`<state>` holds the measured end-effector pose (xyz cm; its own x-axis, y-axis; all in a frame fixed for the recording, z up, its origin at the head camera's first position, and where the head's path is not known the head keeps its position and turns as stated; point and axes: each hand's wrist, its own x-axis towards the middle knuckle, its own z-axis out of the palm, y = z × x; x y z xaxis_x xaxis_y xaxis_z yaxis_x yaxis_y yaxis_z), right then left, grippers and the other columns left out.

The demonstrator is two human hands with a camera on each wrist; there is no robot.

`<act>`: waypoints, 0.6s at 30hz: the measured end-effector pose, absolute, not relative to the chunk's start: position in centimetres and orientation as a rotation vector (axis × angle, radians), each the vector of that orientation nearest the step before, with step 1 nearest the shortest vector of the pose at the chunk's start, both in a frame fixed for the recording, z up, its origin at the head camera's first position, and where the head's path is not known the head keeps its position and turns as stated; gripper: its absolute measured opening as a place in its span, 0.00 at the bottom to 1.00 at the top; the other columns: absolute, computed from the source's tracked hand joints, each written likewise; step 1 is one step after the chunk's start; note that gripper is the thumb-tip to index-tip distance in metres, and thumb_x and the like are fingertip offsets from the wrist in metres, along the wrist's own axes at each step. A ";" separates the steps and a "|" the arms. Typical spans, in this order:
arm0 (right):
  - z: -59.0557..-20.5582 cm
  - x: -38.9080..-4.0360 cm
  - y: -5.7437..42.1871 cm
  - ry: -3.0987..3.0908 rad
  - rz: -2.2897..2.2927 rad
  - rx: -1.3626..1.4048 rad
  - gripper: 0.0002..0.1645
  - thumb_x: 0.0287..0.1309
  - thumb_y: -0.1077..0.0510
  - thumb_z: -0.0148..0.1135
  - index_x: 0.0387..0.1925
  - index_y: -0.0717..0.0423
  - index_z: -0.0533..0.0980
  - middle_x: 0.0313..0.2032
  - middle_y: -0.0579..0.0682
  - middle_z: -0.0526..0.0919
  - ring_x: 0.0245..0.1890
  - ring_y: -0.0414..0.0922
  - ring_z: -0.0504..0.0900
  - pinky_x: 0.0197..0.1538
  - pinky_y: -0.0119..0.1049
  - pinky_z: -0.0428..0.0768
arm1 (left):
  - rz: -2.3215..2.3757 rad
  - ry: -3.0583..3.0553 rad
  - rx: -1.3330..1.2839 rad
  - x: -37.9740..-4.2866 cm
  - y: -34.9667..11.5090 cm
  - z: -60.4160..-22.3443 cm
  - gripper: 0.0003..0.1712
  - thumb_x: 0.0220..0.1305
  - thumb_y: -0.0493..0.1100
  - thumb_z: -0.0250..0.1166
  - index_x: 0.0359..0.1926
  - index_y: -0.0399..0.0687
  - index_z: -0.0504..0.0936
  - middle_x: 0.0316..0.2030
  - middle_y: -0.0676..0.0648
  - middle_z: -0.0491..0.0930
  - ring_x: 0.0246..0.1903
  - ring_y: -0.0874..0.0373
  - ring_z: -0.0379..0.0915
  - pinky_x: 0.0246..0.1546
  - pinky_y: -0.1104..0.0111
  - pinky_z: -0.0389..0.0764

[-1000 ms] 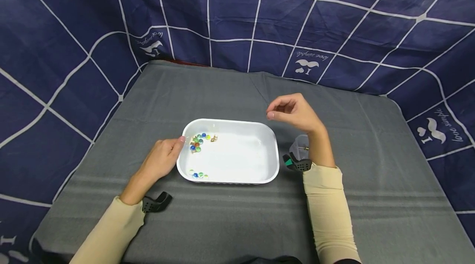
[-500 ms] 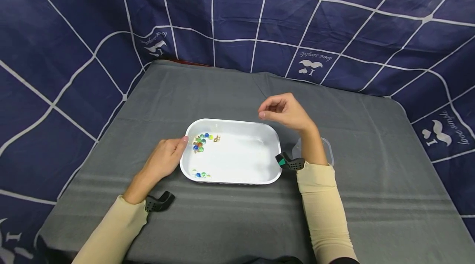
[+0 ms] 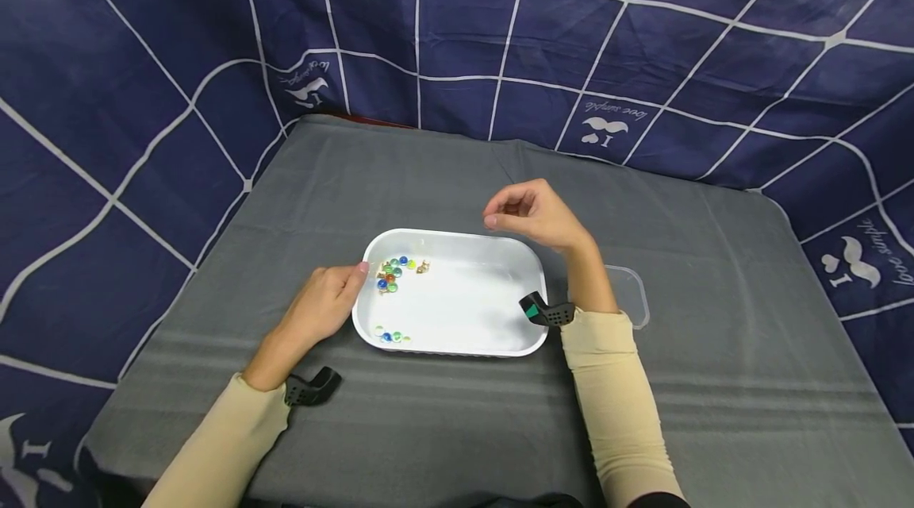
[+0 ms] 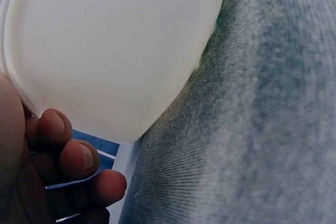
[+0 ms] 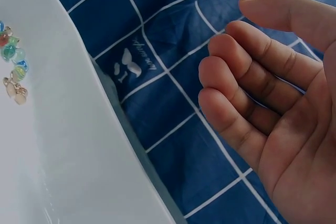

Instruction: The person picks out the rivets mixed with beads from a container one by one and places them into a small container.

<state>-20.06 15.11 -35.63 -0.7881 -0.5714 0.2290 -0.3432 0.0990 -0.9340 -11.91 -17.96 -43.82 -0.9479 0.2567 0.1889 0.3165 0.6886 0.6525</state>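
Note:
A white oval-cornered tray lies on the grey cloth. My left hand grips its left end, thumb on the rim; in the left wrist view the fingers curl by the tray's edge. Inside, a cluster of colored glass marbles sits at the far left, with small gold-colored pieces beside it. Several more marbles lie near the front left. Over the tray's far right edge hovers my right hand, its fingers loosely curled; the right wrist view shows nothing in the palm.
A clear plastic container stands right of the tray, partly hidden by my right forearm. Grey cloth covers the table. Navy curtains with white lines hang behind and at both sides.
My right hand has moved left, from beyond the tray's right end to above its far right edge. The head view has turned slightly. My left hand keeps its grip on the tray.

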 end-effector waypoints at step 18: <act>-36.4 -21.1 12.3 2.138 -1.709 -0.941 0.05 0.55 0.73 0.65 0.34 0.75 0.80 0.27 0.49 0.84 0.24 0.46 0.77 0.30 0.32 0.75 | -1.106 -2.825 -0.462 -12.0 -18.1 -43.9 0.24 0.78 0.45 0.48 0.35 0.34 0.85 0.32 0.37 0.84 0.30 0.49 0.78 0.33 0.52 0.76</act>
<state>-21.11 12.34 -36.45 -0.7615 -0.6175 0.1970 -0.3281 0.1050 -0.9388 -11.98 -18.13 -43.87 -0.9521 0.2510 0.1750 0.3030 0.6951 0.6519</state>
